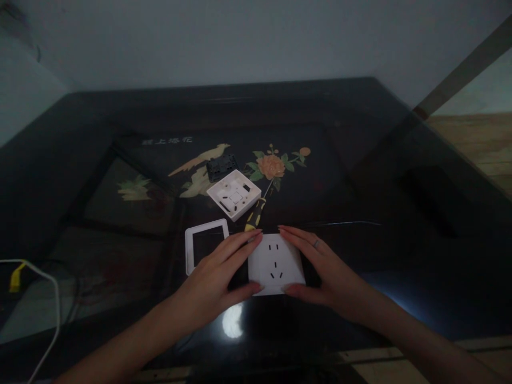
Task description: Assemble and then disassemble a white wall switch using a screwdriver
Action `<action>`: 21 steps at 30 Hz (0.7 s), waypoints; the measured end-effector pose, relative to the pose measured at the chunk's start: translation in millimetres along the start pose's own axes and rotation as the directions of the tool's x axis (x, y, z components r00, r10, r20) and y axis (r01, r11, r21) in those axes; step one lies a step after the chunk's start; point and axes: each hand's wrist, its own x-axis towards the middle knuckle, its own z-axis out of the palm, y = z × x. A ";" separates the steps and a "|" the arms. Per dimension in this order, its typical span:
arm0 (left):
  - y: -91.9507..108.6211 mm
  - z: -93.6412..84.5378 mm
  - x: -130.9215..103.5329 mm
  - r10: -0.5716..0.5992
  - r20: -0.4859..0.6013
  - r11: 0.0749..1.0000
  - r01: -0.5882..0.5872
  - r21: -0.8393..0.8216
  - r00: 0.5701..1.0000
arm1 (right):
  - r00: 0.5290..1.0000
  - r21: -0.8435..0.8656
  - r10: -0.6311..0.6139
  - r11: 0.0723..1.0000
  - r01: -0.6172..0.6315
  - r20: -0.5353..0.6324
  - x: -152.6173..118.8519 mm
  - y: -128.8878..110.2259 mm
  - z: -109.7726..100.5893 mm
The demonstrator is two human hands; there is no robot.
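Between my two hands is a white wall socket panel point(260, 266) with several dark slots, its face toward me. My left hand point(224, 266) grips its left side, fingers at the far corner and thumb at the near one. On the opposite side my right hand point(320, 261), a ring on one finger, grips it the same way. A white square frame point(189, 250) lies partly behind my left hand. Beyond the panel sits an open white mounting box point(234, 198), and a screwdriver with a yellow and black handle point(255, 216) lies beside it.
A black plastic plate point(221, 167) lies behind the mounting box. The glossy dark table point(340, 298) carries a picture of a bird and flowers point(271, 166). A white cable point(57, 304) with a yellow tag point(15, 280) runs along the left edge. A wall point(224, 42) stands behind.
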 end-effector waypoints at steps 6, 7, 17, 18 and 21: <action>2.3 1.7 1.3 0.040 -0.025 0.997 -0.038 0.063 0.999 | 1.000 0.057 0.027 0.998 -0.027 0.004 1.7 -0.2 -1.3; 3.2 2.3 0.8 0.042 -0.034 0.996 -0.040 0.081 0.999 | 0.999 0.079 0.033 0.996 -0.035 0.016 2.1 -0.9 -1.9; 7.1 17.5 -3.4 0.024 -0.118 0.978 0.001 0.208 0.993 | 0.999 0.107 0.043 0.994 -0.040 -0.027 4.1 -5.6 8.2; 6.9 17.9 -2.9 0.018 -0.120 0.978 0.008 0.207 0.993 | 0.998 0.114 0.056 0.992 -0.054 -0.018 4.3 -6.5 7.2; 7.3 18.4 -2.2 -0.001 -0.122 0.984 0.022 0.178 0.992 | 0.993 0.159 0.107 0.981 -0.112 0.040 5.2 -8.9 2.0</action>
